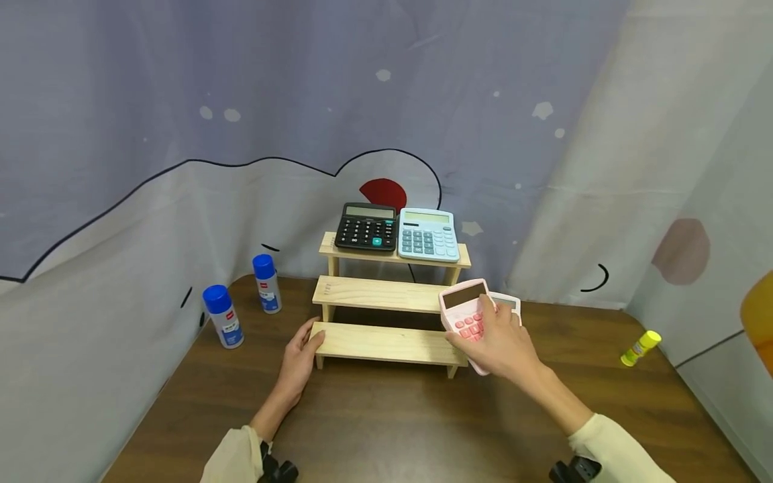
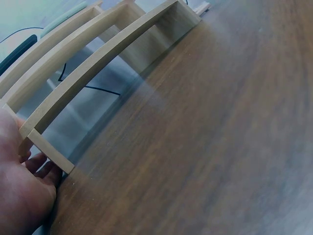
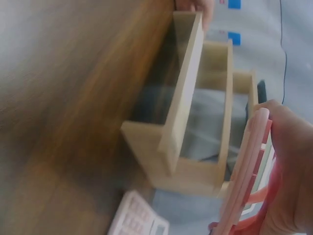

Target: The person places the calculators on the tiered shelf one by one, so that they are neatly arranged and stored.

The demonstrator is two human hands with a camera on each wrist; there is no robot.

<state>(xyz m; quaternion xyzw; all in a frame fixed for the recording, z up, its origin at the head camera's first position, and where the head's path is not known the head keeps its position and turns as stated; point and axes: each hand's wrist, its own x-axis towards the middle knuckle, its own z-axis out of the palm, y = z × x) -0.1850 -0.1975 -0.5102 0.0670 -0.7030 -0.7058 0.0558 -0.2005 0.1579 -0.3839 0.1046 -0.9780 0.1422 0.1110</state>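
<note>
A three-step wooden display stand [image 1: 386, 343] stands on the table. My left hand [image 1: 297, 362] grips the left end of its lowest step; in the left wrist view the fingers [image 2: 41, 166] curl by the end leg. In my right hand [image 1: 501, 339] is a pink calculator [image 1: 464, 305], tilted above the right end of the lower steps. Partly hidden behind that hand, a second pale pink calculator [image 3: 137, 218] lies on the table right of the stand. On the top step, a black calculator [image 1: 366, 228] and a light blue calculator [image 1: 428, 235] lean side by side.
Two white bottles with blue caps, one nearer [image 1: 223, 316] and one farther [image 1: 267, 284], stand left of the stand. A yellow glue stick [image 1: 641, 348] is at the table's right. Behind the brown table [image 1: 386, 429] hangs a printed curtain [image 1: 272, 87].
</note>
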